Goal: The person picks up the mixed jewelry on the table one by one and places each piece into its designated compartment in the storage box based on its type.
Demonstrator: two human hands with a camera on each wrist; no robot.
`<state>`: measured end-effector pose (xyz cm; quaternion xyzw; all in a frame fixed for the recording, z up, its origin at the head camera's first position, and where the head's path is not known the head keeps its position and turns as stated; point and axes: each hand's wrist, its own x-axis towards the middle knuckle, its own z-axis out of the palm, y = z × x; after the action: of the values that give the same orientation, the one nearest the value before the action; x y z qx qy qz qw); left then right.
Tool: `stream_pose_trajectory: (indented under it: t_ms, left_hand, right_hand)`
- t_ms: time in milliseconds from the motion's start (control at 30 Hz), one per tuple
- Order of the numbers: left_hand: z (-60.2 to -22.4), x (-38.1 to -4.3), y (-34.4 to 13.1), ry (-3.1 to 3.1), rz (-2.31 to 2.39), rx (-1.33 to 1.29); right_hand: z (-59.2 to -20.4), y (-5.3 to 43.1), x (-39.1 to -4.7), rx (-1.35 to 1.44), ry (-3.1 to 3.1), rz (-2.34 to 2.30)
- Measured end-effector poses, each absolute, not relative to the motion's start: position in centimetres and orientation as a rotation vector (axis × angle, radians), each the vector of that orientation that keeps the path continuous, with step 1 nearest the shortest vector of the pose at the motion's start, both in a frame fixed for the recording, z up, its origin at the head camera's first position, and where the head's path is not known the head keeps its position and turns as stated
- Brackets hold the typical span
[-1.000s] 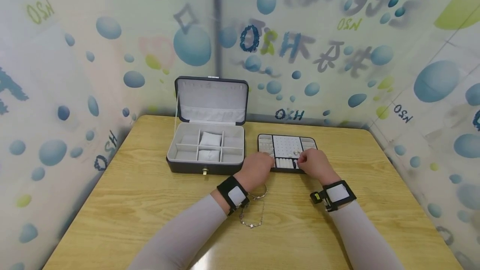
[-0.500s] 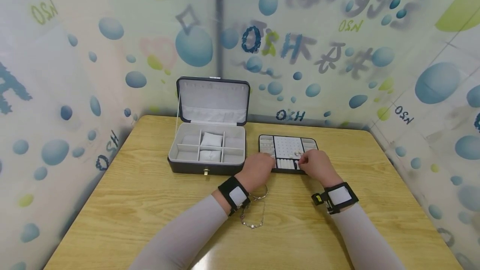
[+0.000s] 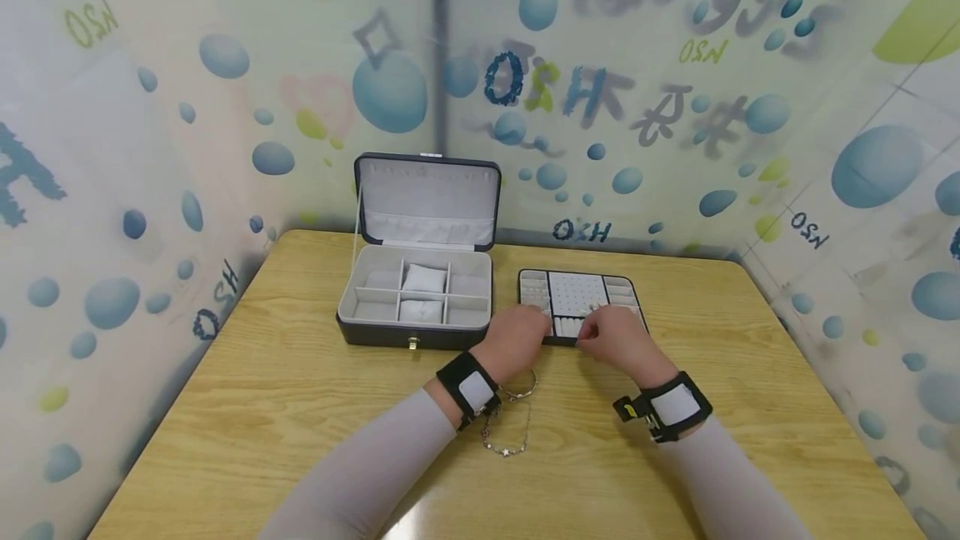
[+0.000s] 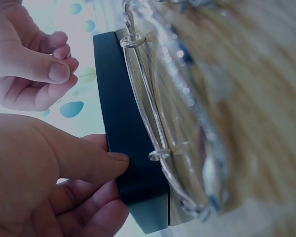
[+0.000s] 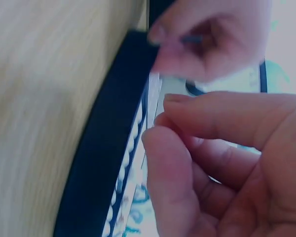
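Observation:
The shallow dark-edged jewelry tray (image 3: 558,342) lies on the table, with a dotted white panel, small side compartments and a row of white ring rolls. My left hand (image 3: 513,340) grips its front left corner, the thumb (image 4: 101,160) lying along the dark side wall. Over the ring rolls (image 5: 129,145), my right hand (image 3: 621,342) has its thumb and fingertips brought together. A small shiny piece of jewelry (image 4: 67,56) glints between them in the left wrist view; its shape is mostly hidden. Beneath my left wrist lie a silver bangle (image 3: 522,396) and a silver chain with a star (image 3: 506,452).
A black jewelry box (image 3: 375,336) stands open left of the tray. Two white cushions, including the front cushion (image 3: 421,312), sit in its middle compartments. The wooden table (image 3: 262,407) meets a patterned wall (image 3: 637,107) at the back.
My right hand has shifted slightly left along the tray's front, uncovering more of its right side compartments. My left hand stays at the corner. The view has shifted slightly.

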<state>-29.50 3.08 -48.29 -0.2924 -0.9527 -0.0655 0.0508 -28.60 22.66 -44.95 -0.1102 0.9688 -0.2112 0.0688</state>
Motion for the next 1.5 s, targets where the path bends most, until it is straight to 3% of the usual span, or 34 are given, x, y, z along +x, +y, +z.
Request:
stream_pose_trajectory:
  t_ms: [333, 1500]
  left_hand:
    - [-48.3, -29.6, 3.0, -2.886, -0.212, -0.880]
    - [-48.6, -29.7, 3.0, -2.897, -0.237, -0.864]
  right_hand:
    - [-46.5, 20.2, -27.5, -0.463, 2.808, -0.619]
    - [-48.3, 18.4, -26.2, -0.434, 2.857, -0.633]
